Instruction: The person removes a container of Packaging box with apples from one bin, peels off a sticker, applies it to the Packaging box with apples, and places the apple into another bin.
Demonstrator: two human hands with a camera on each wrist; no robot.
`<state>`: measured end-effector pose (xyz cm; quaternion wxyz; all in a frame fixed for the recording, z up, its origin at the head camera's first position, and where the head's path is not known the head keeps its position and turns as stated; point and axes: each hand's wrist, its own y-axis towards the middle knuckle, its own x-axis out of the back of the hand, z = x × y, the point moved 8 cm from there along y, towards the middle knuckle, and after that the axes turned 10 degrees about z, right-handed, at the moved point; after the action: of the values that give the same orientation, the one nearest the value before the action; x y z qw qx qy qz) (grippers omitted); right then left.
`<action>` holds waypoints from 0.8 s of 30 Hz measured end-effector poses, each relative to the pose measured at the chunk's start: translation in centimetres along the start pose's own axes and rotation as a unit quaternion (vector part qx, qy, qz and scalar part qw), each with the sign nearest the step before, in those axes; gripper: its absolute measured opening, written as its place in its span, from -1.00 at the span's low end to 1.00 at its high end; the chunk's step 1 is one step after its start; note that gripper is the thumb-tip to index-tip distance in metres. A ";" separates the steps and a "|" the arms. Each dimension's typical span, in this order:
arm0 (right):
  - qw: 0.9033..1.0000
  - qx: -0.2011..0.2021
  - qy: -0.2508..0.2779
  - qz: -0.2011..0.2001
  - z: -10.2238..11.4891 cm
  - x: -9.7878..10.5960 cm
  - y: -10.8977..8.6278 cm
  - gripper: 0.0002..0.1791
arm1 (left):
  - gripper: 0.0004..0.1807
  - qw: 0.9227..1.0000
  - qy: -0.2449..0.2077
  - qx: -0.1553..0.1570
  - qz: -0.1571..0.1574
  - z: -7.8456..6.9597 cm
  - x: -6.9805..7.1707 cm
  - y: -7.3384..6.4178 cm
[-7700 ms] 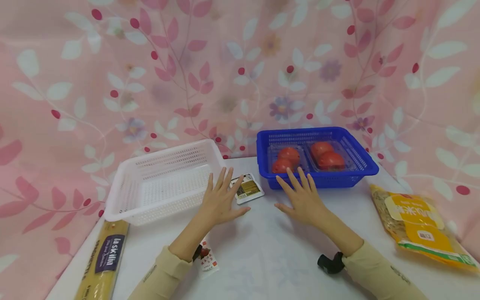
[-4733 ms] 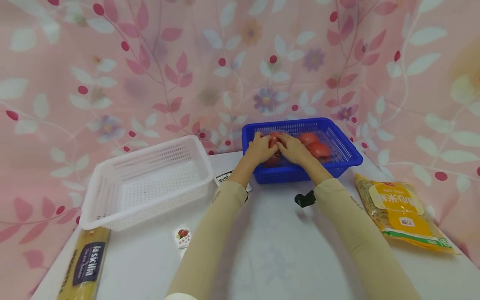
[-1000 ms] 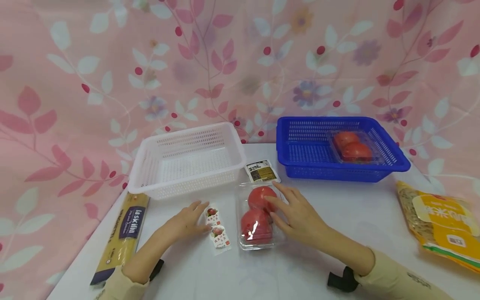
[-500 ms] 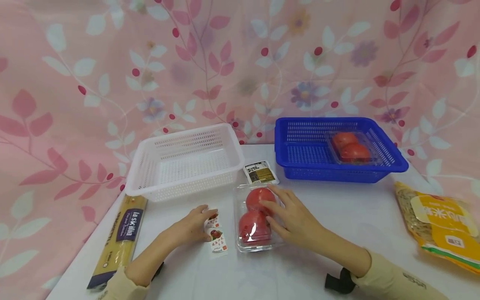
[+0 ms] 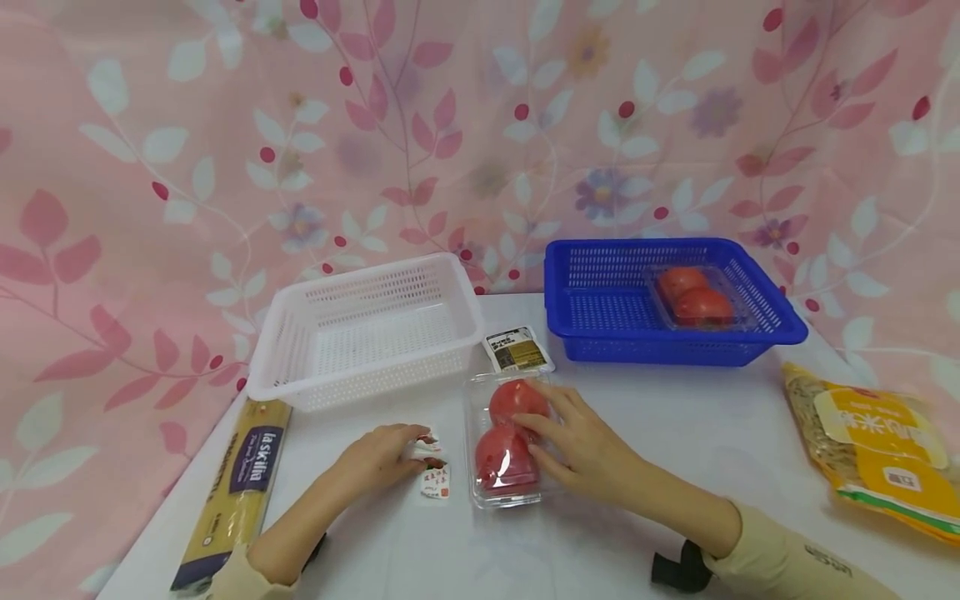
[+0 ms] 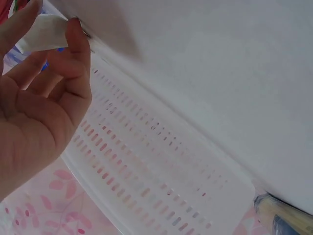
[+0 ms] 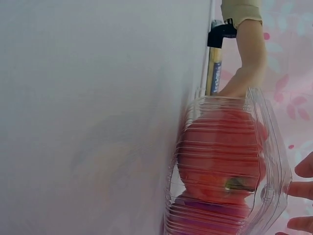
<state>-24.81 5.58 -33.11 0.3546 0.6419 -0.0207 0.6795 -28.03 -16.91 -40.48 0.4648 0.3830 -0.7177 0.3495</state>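
My left hand [image 5: 378, 458] pinches a small white printed packet [image 5: 435, 482] between thumb and fingers, low over the table. The left wrist view shows the packet's plain white back [image 6: 46, 33] held at the fingertips. A clear plastic box [image 5: 474, 479] with two red tomatoes [image 5: 504, 457] stands on the table to the right of the packet. My right hand [image 5: 592, 446] lies over the right side of this box with its fingers spread. In the right wrist view, fingertips [image 7: 301, 190] touch the edge of the box [image 7: 269, 205].
Behind the hands stand a white basket [image 5: 360, 392] and a blue basket [image 5: 667, 350] with another tomato box [image 5: 701, 304]. A flat black-and-gold packet [image 5: 517, 350] lies between them. Spaghetti [image 5: 236, 492] lies left, a yellow bag [image 5: 870, 450] right.
Since the earliest frame, one tomato box has moved from the blue basket onto the table. In the last second, my left hand has come onto the white packet and pinched it; the right hand has barely moved.
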 end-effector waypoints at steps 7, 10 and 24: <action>1.000 -0.017 0.015 0.018 0.4 -0.3 0.1 -0.60 | -0.73 0.995 -0.094 -0.038 0.008 0.0 -0.1 0.2; 1.000 -0.010 0.021 0.015 0.8 -0.3 0.3 -0.60 | -0.77 0.993 -0.105 -0.043 -0.006 0.1 0.1 0.2; 0.998 0.028 0.050 -0.019 2.8 1.6 2.1 -0.63 | -0.81 0.926 -0.164 -0.195 -0.278 -6.2 7.1 -2.6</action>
<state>-23.34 3.42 -30.28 0.3500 0.6174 0.0280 0.7040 -25.25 -14.37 -31.44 0.4843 0.5210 -0.7028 -0.0083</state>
